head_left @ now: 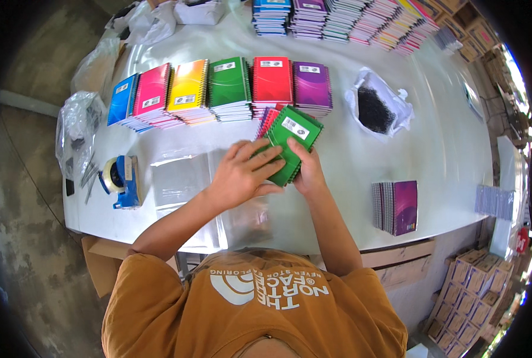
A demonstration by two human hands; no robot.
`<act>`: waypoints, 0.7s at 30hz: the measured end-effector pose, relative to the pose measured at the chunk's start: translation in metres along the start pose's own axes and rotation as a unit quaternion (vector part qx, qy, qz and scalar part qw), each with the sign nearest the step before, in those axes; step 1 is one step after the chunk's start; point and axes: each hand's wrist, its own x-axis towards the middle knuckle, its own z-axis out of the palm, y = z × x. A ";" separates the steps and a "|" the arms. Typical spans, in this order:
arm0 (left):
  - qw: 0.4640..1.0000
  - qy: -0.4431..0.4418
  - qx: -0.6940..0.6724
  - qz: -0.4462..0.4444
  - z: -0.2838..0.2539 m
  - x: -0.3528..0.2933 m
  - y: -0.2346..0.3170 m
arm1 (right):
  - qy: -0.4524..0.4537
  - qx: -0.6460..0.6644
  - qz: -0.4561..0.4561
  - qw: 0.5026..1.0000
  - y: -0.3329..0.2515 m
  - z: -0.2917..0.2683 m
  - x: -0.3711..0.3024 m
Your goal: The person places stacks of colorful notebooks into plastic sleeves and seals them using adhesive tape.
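A small stack of spiral notebooks is between my hands above the table, tilted, with a green notebook (294, 138) on top and red and purple edges showing at its far left. My right hand (309, 172) grips the stack from the right, thumb on the green cover and the other fingers hidden underneath. From the left, my left hand (242, 172) holds the near-left corner, its fingers lying over the cover. Just beyond stand stacks of spiral notebooks in a row: blue (121, 98), pink (152, 89), yellow (187, 83), green (229, 80), red (272, 77) and purple (312, 83).
Clear plastic sleeves (179, 179) lie left of my hands, near a blue tape dispenser (126, 182). A white bag of black coils (375, 110) and a purple notebook stack (404, 207) are on the right. More notebook stacks (337, 21) line the table's (451, 161) far side.
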 end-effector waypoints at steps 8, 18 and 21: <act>0.954 -0.016 0.164 -0.251 -0.009 -0.042 -0.160 | -0.040 -0.052 0.097 0.993 0.005 0.007 -0.002; 0.888 0.225 0.005 -0.400 -0.028 -0.017 -0.115 | -0.055 -0.049 0.054 0.996 0.014 0.010 0.007; 0.825 0.350 -0.226 -0.383 -0.032 -0.021 -0.133 | -0.060 -0.054 0.054 0.995 0.013 0.009 0.005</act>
